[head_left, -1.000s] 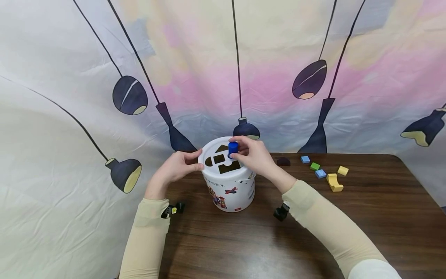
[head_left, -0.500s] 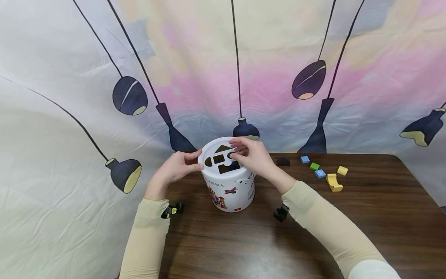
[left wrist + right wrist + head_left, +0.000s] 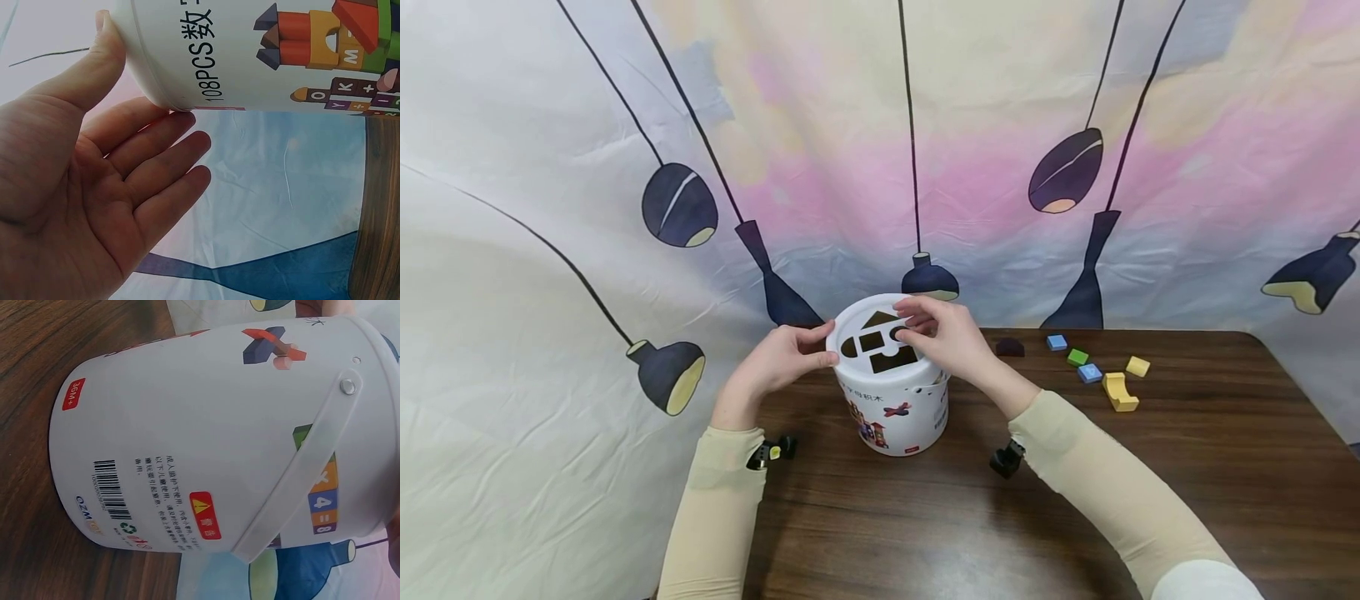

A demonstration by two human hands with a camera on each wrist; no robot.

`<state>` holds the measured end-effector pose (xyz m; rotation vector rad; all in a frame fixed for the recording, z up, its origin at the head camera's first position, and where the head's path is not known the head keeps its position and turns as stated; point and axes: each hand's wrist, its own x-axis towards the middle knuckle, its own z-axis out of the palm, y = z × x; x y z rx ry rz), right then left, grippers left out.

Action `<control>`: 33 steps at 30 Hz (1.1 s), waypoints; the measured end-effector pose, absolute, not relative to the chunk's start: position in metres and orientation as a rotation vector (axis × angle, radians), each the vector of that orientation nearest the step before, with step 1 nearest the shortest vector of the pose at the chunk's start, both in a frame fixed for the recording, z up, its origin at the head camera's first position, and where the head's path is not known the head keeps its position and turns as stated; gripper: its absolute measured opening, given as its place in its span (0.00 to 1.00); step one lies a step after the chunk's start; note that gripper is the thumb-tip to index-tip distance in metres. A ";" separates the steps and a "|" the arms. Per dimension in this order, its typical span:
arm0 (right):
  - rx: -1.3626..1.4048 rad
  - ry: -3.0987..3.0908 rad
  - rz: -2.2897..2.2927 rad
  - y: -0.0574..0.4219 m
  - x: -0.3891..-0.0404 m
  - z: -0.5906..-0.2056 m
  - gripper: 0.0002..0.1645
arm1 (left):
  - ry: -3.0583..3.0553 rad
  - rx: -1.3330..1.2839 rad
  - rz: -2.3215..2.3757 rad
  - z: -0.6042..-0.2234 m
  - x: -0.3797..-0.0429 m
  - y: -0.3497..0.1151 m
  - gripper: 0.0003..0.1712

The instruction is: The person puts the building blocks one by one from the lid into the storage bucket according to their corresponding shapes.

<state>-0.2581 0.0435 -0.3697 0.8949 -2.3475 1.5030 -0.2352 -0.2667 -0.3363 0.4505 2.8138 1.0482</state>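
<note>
A white toy-block bucket [image 3: 898, 429] stands upright on the table, its white lid [image 3: 854, 319] cut with several shaped holes. My left hand [image 3: 782, 357] steadies the lid's left edge with thumb and forefinger. In the left wrist view, the left hand [image 3: 94, 162] has its thumb at the rim and its other fingers stretched out straight. Over the lid's right side hovers my right hand [image 3: 946, 333], fingers loosely bent around the round hole, nothing between them. Only a sliver of the right hand [image 3: 394, 544] shows in the right wrist view, beyond the bucket [image 3: 156, 425].
Right of the bucket lie two blue blocks [image 3: 1057, 342], a green block [image 3: 1078, 357], a small yellow block [image 3: 1138, 367] and a yellow arch block [image 3: 1117, 393]. A dark half-round block [image 3: 1010, 347] sits behind my right wrist. A printed cloth [image 3: 820, 167] hangs behind the table [image 3: 925, 533].
The blue cylinder block that my right fingers pinched over the round hole has dropped into the bucket, out of sight. Both hands have stayed in nearly the same place.
</note>
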 end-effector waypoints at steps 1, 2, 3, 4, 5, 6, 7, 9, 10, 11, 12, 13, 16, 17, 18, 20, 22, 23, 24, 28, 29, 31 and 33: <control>0.912 -2.333 1.504 0.044 -0.257 -0.371 0.23 | 2.814 0.451 1.049 -0.336 -0.235 -0.267 0.40; 0.930 -2.319 1.504 0.046 -0.256 -0.373 0.23 | 2.813 0.452 1.053 -0.336 -0.235 -0.267 0.40; 0.947 -2.306 1.499 0.047 -0.256 -0.374 0.23 | 2.812 0.453 1.055 -0.336 -0.235 -0.267 0.40; 0.963 -2.293 1.493 0.048 -0.255 -0.376 0.23 | 2.811 0.456 1.056 -0.336 -0.235 -0.267 0.40; 0.976 -2.284 1.484 0.050 -0.255 -0.378 0.23 | 2.809 0.452 1.060 -0.336 -0.235 -0.267 0.40; 0.986 -2.273 1.476 0.052 -0.255 -0.380 0.23 | 2.806 0.449 1.064 -0.336 -0.235 -0.267 0.40; 0.993 -2.265 1.465 0.053 -0.254 -0.382 0.23 | 2.804 0.446 1.066 -0.336 -0.235 -0.267 0.40; 1.002 -2.241 1.457 0.057 -0.254 -0.385 0.22 | 2.804 0.448 1.066 -0.336 -0.234 -0.266 0.40; 1.006 -2.227 1.457 0.058 -0.254 -0.386 0.23 | 2.806 0.446 1.068 -0.336 -0.234 -0.266 0.40; 1.011 -2.211 1.460 0.060 -0.254 -0.387 0.23 | 2.806 0.445 1.070 -0.335 -0.234 -0.266 0.40; 1.015 -2.194 1.468 0.062 -0.254 -0.388 0.22 | 2.806 0.450 1.070 -0.335 -0.234 -0.266 0.41; 1.021 -2.176 1.479 0.064 -0.254 -0.389 0.22 | 2.806 0.453 1.071 -0.335 -0.234 -0.266 0.41; 1.037 -2.123 1.522 0.071 -0.254 -0.392 0.21 | 2.804 0.455 1.074 -0.335 -0.235 -0.266 0.41; 1.038 -2.107 1.534 0.074 -0.254 -0.393 0.21 | 2.804 0.457 1.071 -0.336 -0.235 -0.267 0.40; 1.038 -2.091 1.549 0.077 -0.253 -0.394 0.21 | 2.805 0.455 1.070 -0.336 -0.235 -0.267 0.40; 1.014 -2.075 1.566 0.084 -0.252 -0.397 0.21 | 2.808 0.453 1.065 -0.336 -0.235 -0.267 0.40; 0.975 -2.061 1.585 0.093 -0.251 -0.401 0.22 | 2.813 0.453 1.057 -0.336 -0.236 -0.267 0.40; 0.948 -2.058 1.592 0.099 -0.250 -0.404 0.22 | 2.810 0.455 1.058 -0.337 -0.236 -0.266 0.40; 0.920 -2.059 1.600 0.107 -0.249 -0.408 0.23 | 2.809 0.457 1.058 -0.337 -0.236 -0.266 0.40; 0.774 -2.099 1.655 0.140 -0.242 -0.429 0.25 | 2.808 0.466 1.063 -0.338 -0.236 -0.265 0.40; 0.731 -2.123 1.665 0.149 -0.240 -0.434 0.25 | 2.810 0.466 1.062 -0.338 -0.236 -0.265 0.39; 0.642 -2.168 1.681 0.167 -0.237 -0.443 0.24 | 2.817 0.459 1.059 -0.338 -0.235 -0.266 0.39; 0.562 -2.201 1.675 0.185 -0.234 -0.451 0.23 | 2.820 0.451 1.056 -0.337 -0.235 -0.266 0.39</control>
